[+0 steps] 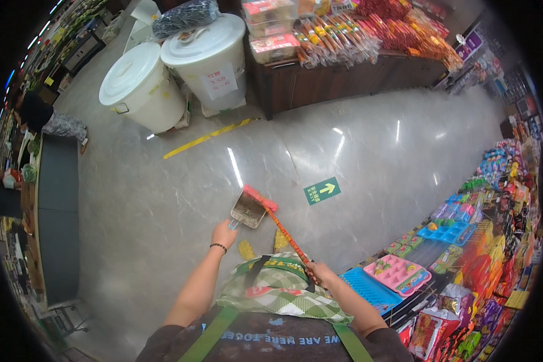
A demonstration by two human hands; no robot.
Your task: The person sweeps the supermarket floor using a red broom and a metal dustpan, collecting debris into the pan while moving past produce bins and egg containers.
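Observation:
My left hand grips the handle of a dustpan, whose tray is soiled inside. A broom with an orange-red patterned stick is held near its upper end by my right hand. The broom's pink-red bristle head lies against the dustpan's far edge, over the grey floor. Below the dustpan, yellow shoes show past a green checked apron.
Lidded white tubs and a dark wooden display counter stand ahead. Shelves hold packaged goods and a pink tray at the right. A grey counter runs along the left, with another person beyond it. A green arrow sign marks the floor.

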